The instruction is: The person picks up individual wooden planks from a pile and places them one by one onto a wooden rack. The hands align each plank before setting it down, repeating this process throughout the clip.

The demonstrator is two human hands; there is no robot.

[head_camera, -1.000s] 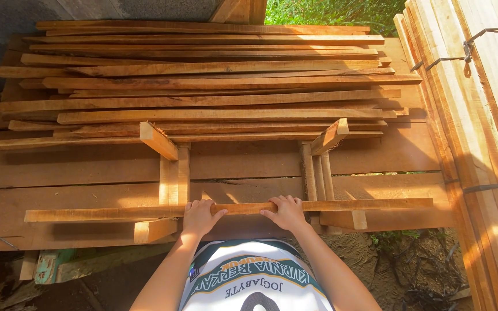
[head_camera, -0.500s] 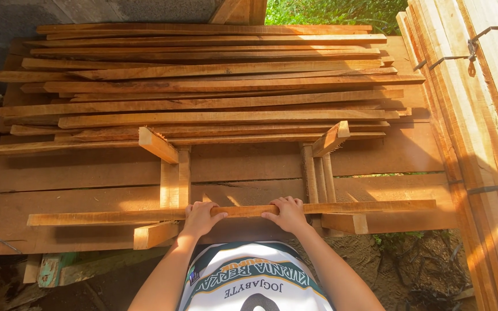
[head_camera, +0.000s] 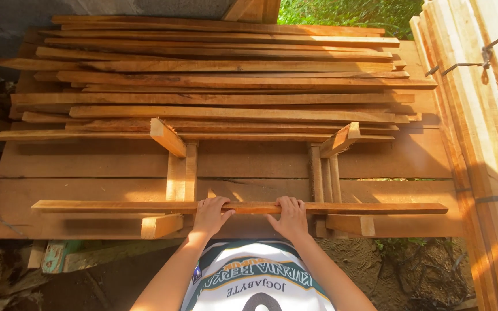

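Across the wide board table, below the stacked slats, lies your long thin strip — likely light, whippy, splintery. Your left hand and right hand clamp fingers over its middle — a balanced hold.

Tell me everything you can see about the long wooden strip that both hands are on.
The long wooden strip is a thin, narrow slat of reddish-brown, rough-sawn wood, sunlit along its top. It lies flat, running left to right across the near edge of the plank table. It rests across two sets of upright wooden supports. The left hand and right hand press on its middle, fingers curled over its far edge.
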